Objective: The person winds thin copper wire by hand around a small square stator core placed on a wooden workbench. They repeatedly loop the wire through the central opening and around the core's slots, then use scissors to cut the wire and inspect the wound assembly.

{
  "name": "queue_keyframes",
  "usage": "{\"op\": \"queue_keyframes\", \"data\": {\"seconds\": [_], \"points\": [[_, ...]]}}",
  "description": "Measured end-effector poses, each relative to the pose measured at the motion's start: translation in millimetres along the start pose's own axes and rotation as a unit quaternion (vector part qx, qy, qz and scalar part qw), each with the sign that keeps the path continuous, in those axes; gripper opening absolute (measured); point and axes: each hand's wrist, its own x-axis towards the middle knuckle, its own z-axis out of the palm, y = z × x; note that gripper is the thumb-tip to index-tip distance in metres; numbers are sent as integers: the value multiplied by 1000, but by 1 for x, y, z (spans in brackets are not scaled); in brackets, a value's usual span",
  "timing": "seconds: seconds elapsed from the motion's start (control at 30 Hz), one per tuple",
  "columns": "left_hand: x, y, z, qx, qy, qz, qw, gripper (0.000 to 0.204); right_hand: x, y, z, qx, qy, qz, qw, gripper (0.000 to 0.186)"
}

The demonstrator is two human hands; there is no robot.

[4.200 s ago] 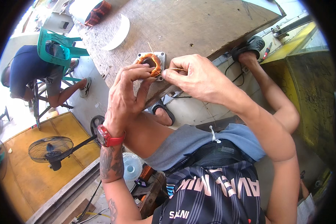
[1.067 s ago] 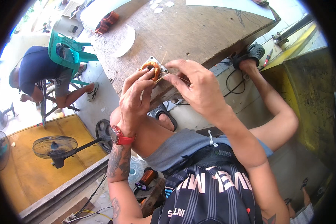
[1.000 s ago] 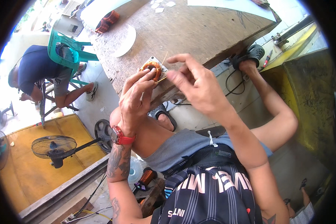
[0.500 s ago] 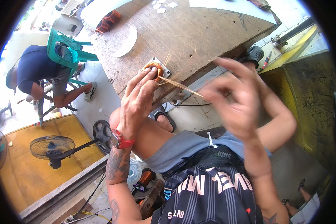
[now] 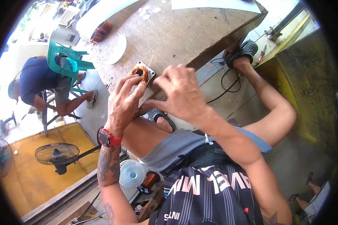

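Observation:
A small motor stator (image 5: 146,74), a ring of orange copper winding on a square grey metal plate with corner holes, sits at the near edge of the wooden table. My left hand (image 5: 121,98) has its fingers bent and pinched at the ring's near rim. Pale yellow thread (image 5: 151,60) sticks up from the winding, and a strand runs off its near side. Just right of the stator is my right hand (image 5: 184,92), with fingers curled, somewhat blurred, and the thumb apart from them. Nothing shows between them; the thread's lower end is hidden.
On the wooden table (image 5: 165,41) lie a dark orange coil bundle (image 5: 101,31), a white disc (image 5: 118,49) and white paper pieces. A person (image 5: 39,78) bends forward by a green chair (image 5: 64,56) at left. Near my left arm stand a fan (image 5: 57,154) and a copper wire spool (image 5: 151,180).
My right hand has swung left from the far end of the stretched thread to beside the stator. My left fingers have shifted from over the ring to its near rim.

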Motion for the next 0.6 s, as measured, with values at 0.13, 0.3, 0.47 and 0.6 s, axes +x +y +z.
{"op": "queue_keyframes", "data": {"seconds": [0.13,0.3,0.47,0.6], "points": [[1,-2,-1,-15,0,1,1000,43,-7,-6,14,118,-29,35,992,30],[3,-6,-2,-39,5,6,999,38,-12,8,-4,537,-46,37,842,30],[5,-10,0,-92,19,-11,996,29,-2,2,2,469,-84,259,840,27],[4,-6,4,-147,47,-85,984,22,5,2,11,307,-21,148,940,21]]}}
